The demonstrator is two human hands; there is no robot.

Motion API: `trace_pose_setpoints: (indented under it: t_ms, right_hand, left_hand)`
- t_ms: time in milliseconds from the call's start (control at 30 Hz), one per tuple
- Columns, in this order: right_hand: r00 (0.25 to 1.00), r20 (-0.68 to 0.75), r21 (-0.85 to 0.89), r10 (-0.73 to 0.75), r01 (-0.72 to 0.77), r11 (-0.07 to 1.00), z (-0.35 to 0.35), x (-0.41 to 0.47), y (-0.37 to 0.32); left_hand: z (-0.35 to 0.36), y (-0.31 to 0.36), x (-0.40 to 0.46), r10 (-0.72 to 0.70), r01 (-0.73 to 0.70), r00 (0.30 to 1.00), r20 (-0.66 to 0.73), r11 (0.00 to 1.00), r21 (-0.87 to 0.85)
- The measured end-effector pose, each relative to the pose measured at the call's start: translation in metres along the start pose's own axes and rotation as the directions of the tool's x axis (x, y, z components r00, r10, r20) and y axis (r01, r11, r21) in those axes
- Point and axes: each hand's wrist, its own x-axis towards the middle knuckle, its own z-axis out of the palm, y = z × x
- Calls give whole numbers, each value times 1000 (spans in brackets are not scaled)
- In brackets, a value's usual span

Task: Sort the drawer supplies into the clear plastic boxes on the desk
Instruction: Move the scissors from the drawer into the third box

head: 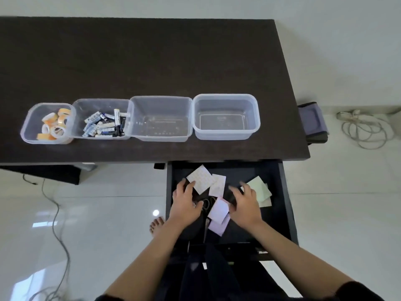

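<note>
Both hands are down in the open black drawer under the desk. My left hand pinches a white sticky-note pad at its lower corner. My right hand lies over a pale green pad, fingers spread; whether it grips anything is hidden. A second white pad, lilac pads and some rubber bands lie between the hands. On the desk stand clear boxes in a row: tape rolls in the leftmost, batteries beside it, then a bare box and another.
The dark desk stretches behind the boxes. A purple-grey pouch hangs off its right edge. A coiled white cable lies on the floor at right, a grey cable at left. My bare foot is beside the drawer.
</note>
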Motion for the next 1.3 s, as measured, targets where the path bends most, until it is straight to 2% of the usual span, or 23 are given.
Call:
trace_pose_setpoints:
  t_ms: [133, 233, 333, 433, 567, 633, 833, 1000, 1167, 1300]
  right_hand:
    - [975, 60, -126, 215, -206, 970, -11, 16, 34]
    - [975, 80, -159, 205, -191, 969, -11, 21, 44]
    - [997, 42, -188, 59, -50, 981, -2, 17, 40]
    - [985, 54, -114, -166, 171, 979, 12, 9, 29]
    - [884, 120, -41, -451, 459, 888, 28, 4, 13]
    - [839, 198, -50, -506, 525, 850, 32, 5, 10]
    - [819, 402, -199, -410, 516, 834, 24, 12, 24]
    - [842, 379, -224, -382, 485, 845, 17, 11, 46]
    - [841, 387, -227, -377, 484, 845, 17, 11, 48]
    - [808, 450, -198, -380, 505, 840, 15, 11, 45]
  left_hand:
    - [18, -1, 15, -171, 163, 980, 102, 983, 88]
    - [30, -4, 21, -230, 215, 968, 96, 965, 148]
    - [36, -9, 20, -215, 205, 976, 29, 958, 201]
    - [40, -15, 13, -175, 172, 985, -8, 954, 245]
    - [50, -21, 3, -176, 172, 984, 23, 976, 130]
    - [56, -24, -3, -167, 165, 986, 17, 983, 74]
    - [64, -28, -12, -151, 151, 988, -11, 985, 79]
    - [64, -39, -19, -154, 96, 969, 191, 955, 280]
    - [63, -33, -21, -136, 65, 975, 178, 933, 354]
    - [66, -33, -21, -132, 26, 963, 234, 913, 407]
